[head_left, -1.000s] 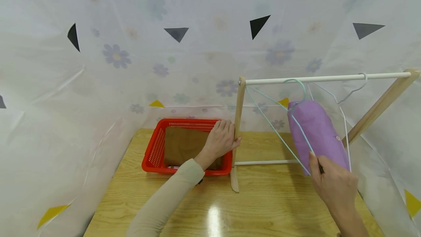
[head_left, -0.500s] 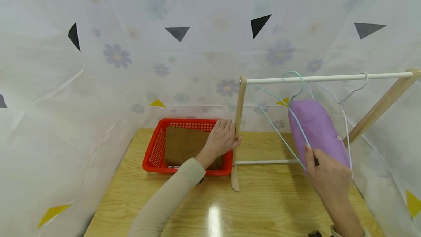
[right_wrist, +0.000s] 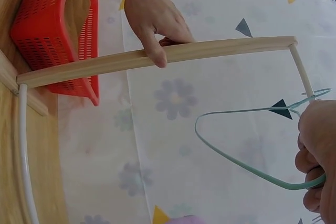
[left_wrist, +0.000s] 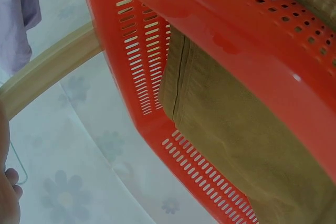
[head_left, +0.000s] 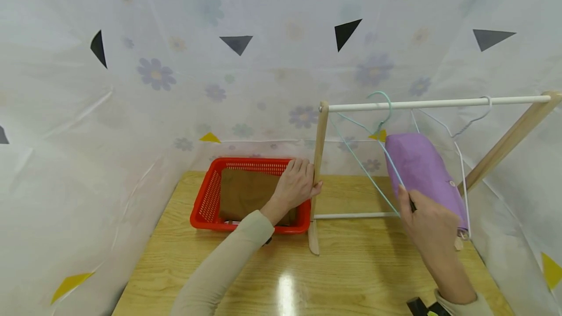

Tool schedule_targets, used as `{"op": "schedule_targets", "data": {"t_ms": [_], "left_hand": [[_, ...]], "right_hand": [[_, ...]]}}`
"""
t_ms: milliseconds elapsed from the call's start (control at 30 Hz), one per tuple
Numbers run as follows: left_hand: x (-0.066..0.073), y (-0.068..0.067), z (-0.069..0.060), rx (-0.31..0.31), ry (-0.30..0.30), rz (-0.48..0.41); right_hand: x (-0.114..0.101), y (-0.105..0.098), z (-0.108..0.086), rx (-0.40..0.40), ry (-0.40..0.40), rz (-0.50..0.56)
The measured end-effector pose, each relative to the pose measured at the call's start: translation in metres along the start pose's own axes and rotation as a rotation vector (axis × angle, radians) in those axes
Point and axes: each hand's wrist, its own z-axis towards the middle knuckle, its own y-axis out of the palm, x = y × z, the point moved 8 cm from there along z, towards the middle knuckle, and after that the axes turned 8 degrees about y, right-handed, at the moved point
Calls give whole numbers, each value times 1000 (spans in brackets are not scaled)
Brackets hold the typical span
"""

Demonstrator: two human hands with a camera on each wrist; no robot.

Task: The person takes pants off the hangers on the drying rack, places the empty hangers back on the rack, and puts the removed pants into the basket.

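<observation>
My left hand (head_left: 293,187) grips the left wooden post (head_left: 321,145) of a rack; in the right wrist view its thumb and fingers (right_wrist: 155,51) lie round that post. With my right hand (head_left: 428,218) I hold the lower right corner of a mint-green hanger (head_left: 391,160). The hanger's hook goes over the white rail (head_left: 351,108) near its left part, and no cloth shows on it. Just right of it a purple garment (head_left: 414,160) hangs by a white hanger (head_left: 459,155).
A red basket (head_left: 200,211) with folded brown cloth (head_left: 246,194) stands on the wooden table (head_left: 246,277), left of the rack and close against its post. A patterned white sheet (head_left: 131,126) rises behind. The rack's right post (head_left: 505,145) stands beyond the purple garment.
My right hand has moved left with the mint-green hanger, whose hook has slid left along the rail, away from the purple garment. The left hand has stayed on the post.
</observation>
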Motion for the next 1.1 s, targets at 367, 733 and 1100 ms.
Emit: {"op": "schedule_targets", "data": {"t_ms": [367, 733, 1100], "left_hand": [[0, 1, 0, -1, -7, 6], [0, -1, 0, 22, -5, 18], [0, -2, 0, 22, -3, 12]], "right_hand": [[-5, 14, -5, 2, -19, -1], [-1, 25, -16, -24, 26, 29], [-1, 29, -20, -4, 27, 58]]}}
